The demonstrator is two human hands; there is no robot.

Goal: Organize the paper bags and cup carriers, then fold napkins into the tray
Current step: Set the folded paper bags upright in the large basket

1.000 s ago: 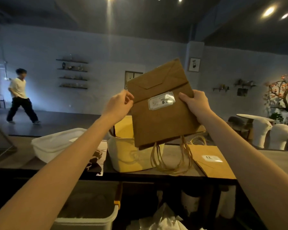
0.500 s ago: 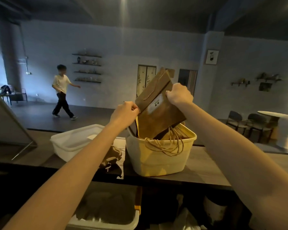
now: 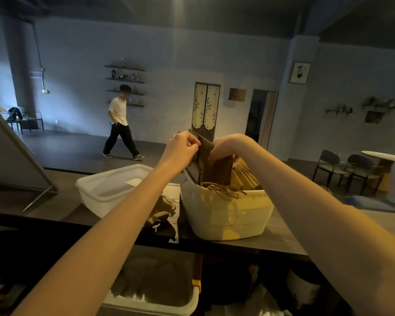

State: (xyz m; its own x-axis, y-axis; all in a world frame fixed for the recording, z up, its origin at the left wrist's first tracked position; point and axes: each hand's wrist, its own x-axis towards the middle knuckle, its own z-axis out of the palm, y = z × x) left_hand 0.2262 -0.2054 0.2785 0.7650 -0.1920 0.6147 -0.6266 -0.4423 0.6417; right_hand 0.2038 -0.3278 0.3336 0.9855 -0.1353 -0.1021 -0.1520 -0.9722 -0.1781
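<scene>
A cream plastic bin (image 3: pixel 226 215) stands on the counter and holds several upright brown paper bags (image 3: pixel 244 176) with twine handles at its front rim. One brown paper bag (image 3: pixel 219 169) stands at the bin's left end, its lower part down among the others. My left hand (image 3: pixel 180 149) pinches a dark sheet or bag (image 3: pixel 204 149) at its top edge, just left of that bag. My right hand (image 3: pixel 228 144) curls over the brown bag's top, fingers hidden behind it.
A white translucent tub (image 3: pixel 110 188) sits left of the bin, crumpled brown cloth (image 3: pixel 162 213) between them. Under the counter (image 3: pixel 281 238) stands a white crate (image 3: pixel 153 290). A person (image 3: pixel 120 122) walks across the floor behind. Chairs (image 3: pixel 351 169) stand far right.
The brown bag went from held up flat in front of me down into the bin. Both hands dropped with it. The person behind walked to the right.
</scene>
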